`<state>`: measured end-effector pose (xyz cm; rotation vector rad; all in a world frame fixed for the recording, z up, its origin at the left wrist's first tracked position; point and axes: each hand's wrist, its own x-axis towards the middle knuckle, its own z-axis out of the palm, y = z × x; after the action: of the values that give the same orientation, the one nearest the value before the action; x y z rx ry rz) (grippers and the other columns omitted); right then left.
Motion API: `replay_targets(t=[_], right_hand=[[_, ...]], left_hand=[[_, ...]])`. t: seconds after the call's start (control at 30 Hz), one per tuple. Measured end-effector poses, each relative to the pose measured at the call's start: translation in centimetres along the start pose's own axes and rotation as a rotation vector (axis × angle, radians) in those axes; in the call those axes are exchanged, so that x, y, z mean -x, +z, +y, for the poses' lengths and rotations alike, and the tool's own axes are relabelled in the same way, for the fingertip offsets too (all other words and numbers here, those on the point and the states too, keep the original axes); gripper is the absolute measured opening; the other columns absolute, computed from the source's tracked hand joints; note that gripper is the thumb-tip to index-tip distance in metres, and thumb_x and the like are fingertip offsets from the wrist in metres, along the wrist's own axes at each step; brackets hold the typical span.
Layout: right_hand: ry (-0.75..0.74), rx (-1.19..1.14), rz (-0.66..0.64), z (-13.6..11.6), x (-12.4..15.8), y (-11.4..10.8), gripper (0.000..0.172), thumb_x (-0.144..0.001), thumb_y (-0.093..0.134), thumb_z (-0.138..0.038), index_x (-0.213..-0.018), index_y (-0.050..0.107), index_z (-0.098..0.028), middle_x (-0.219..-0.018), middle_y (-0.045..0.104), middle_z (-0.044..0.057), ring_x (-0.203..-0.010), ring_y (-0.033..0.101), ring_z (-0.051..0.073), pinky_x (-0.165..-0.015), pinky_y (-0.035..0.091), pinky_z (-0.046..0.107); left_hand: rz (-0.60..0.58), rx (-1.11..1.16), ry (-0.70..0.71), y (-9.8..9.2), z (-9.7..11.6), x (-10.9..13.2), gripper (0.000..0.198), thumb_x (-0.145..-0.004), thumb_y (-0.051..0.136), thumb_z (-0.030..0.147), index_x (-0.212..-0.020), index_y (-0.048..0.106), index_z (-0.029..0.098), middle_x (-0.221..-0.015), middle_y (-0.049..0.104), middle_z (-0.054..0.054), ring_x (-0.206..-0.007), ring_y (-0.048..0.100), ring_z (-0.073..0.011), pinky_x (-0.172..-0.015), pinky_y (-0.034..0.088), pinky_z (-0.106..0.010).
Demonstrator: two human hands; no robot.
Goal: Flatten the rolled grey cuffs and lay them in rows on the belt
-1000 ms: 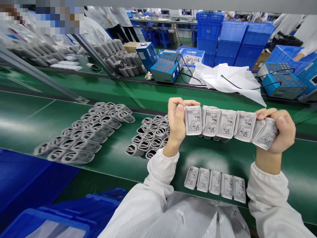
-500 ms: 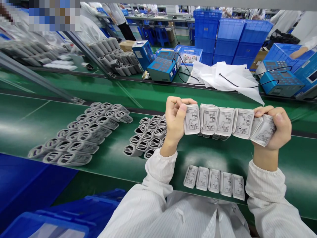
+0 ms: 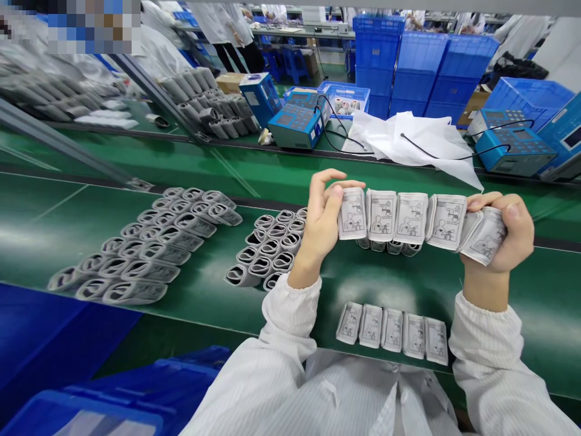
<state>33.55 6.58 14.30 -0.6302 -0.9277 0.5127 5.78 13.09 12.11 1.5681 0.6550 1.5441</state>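
Observation:
A row of several grey folded cuffs (image 3: pixel 411 218) with printed drawings hangs in the air between my hands. My left hand (image 3: pixel 323 218) pinches the left end of the row, thumb in front. At the right end, my right hand (image 3: pixel 512 233) is wrapped round the last cuff, which tilts. Below, near the front edge of the green table (image 3: pixel 209 309), lies another row of cuffs (image 3: pixel 392 330), printed side up. Behind the held row, more rolled cuffs (image 3: pixel 394 247) show only in part.
Rolled grey cuffs stand in two groups, one at left (image 3: pixel 154 248) and one nearer the middle (image 3: pixel 267 248). Beyond a ledge are blue devices (image 3: pixel 297 121), white sheets (image 3: pixel 408 136) and stacked blue crates (image 3: pixel 420 66). A blue bin (image 3: pixel 91 406) is at the lower left.
The left part of the held row has risen slightly. My left hand's index finger has lifted, while my right hand has barely moved.

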Motion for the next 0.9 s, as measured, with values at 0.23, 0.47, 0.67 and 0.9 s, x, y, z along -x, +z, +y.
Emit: replay_targets(t=[0.23, 0.47, 0.67, 0.9], right_hand=[[-0.045, 0.012, -0.01, 0.1, 0.1, 0.6, 0.027, -0.088, 0.068, -0.032, -0.064, 0.061, -0.022, -0.071, 0.074, 0.008, -0.063, 0.068, 0.024, -0.061, 0.051, 0.04], [0.008, -0.014, 0.032, 0.6, -0.2, 0.3, 0.026, -0.087, 0.068, -0.034, -0.064, 0.062, -0.023, -0.069, 0.073, 0.006, -0.062, 0.068, 0.023, -0.058, 0.051, 0.039], [0.009, -0.032, 0.036, 0.9, -0.2, 0.3, 0.026, -0.087, 0.067, -0.033, -0.064, 0.061, -0.022, -0.068, 0.072, 0.007, -0.063, 0.068, 0.023, -0.057, 0.051, 0.038], [0.016, 0.023, 0.022, 0.8, 0.0, 0.4, 0.032, -0.089, 0.07, -0.038, -0.064, 0.056, -0.024, -0.07, 0.07, 0.006, -0.064, 0.067, 0.023, -0.058, 0.051, 0.039]], left_hand=[[-0.148, -0.387, 0.011, -0.2, 1.3, 0.5, 0.061, -0.075, 0.103, 0.046, -0.124, 0.072, 0.027, -0.133, 0.075, -0.008, -0.125, 0.071, -0.0317, -0.111, 0.057, -0.046], [-0.085, -0.347, 0.05, 0.1, 2.2, 0.6, 0.014, -0.102, 0.076, 0.035, -0.112, 0.074, 0.026, -0.118, 0.079, -0.007, -0.116, 0.073, -0.0272, -0.104, 0.059, -0.042], [-0.068, -0.353, 0.057, 0.1, 2.8, 0.9, 0.016, -0.102, 0.077, 0.037, -0.113, 0.075, 0.026, -0.119, 0.079, -0.006, -0.115, 0.073, -0.0271, -0.103, 0.06, -0.041], [-0.057, -0.343, 0.071, -0.3, 2.6, 0.7, 0.018, -0.103, 0.078, 0.042, -0.113, 0.075, 0.027, -0.117, 0.079, -0.005, -0.112, 0.074, -0.0267, -0.099, 0.061, -0.04]])
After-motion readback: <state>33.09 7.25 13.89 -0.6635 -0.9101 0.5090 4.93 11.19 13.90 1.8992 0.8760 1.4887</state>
